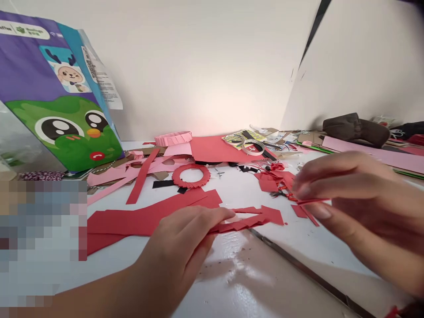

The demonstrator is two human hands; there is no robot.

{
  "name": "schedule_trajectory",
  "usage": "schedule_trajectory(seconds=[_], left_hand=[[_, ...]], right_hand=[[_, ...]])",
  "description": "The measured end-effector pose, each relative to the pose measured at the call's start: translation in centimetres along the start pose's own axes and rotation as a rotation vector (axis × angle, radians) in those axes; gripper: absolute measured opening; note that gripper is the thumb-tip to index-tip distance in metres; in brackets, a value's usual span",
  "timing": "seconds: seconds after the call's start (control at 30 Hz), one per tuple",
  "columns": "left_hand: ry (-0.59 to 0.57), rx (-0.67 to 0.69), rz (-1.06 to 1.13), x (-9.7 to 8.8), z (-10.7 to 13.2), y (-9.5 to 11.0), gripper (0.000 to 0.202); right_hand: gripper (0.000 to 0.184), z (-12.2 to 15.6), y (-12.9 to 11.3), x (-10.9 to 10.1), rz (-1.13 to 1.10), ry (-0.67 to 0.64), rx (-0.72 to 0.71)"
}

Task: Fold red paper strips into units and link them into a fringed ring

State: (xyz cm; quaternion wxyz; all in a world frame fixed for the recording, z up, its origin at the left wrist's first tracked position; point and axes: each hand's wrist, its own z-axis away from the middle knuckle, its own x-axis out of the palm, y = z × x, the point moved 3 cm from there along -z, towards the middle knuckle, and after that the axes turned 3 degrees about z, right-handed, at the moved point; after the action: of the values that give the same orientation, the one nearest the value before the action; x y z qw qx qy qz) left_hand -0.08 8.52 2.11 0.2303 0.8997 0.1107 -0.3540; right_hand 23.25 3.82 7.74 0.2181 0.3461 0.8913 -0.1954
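Right hand (361, 207) pinches a thin red paper strip (313, 201) above loose scraps

Left hand (179, 240) lies across a notched red paper strip (247, 222), its fingers on top; the thumb side is hidden, so I cannot tell whether it is clamped. Right thumb and fingertips come together on the thin strip, just beside loose red offcuts (270, 183) on the white bench (238, 282). A hard tug could tear or crease that narrow paper, and a careless left-hand shift could drag the notched piece out of line. Offcuts could also snag it. A dark metal strip (308, 274) runs close below both pieces, a hard edge to catch paper. Open bench lies nearest the body; ahead, room narrows around a crimped red paper ring (191, 176) and other clutter
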Motion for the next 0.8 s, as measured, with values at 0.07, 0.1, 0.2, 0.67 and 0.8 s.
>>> schedule_trajectory(seconds=[0.07, 0.1, 0.2, 0.67, 0.8], left_hand=[[0.011, 0.044, -0.032, -0.2, 0.1, 0.0, 0.046], [0.024, 0.061, -0.045, -0.4, 0.0, 0.0, 0.049], [0.033, 0.093, -0.074, -0.8, -0.3, 0.1, 0.054], [0.012, 0.345, -0.052, -0.1, -0.4, 0.5, 0.027], [0.02, 0.385, -0.118, -0.5, -0.6, 1.3, 0.024]], right_hand=[[0.018, 0.8, 0.2, 0.3, 0.017, -0.071, -0.005], [0.019, 1.3, 0.3, 0.6, 0.018, -0.103, -0.003], [0.022, 2.6, 0.8, 1.1, 0.024, -0.162, -0.041], [0.014, 2.2, 1.1, 1.3, -0.071, -0.152, 0.113], [0.015, 2.1, 1.2, 1.4, -0.153, -0.133, 0.164]])
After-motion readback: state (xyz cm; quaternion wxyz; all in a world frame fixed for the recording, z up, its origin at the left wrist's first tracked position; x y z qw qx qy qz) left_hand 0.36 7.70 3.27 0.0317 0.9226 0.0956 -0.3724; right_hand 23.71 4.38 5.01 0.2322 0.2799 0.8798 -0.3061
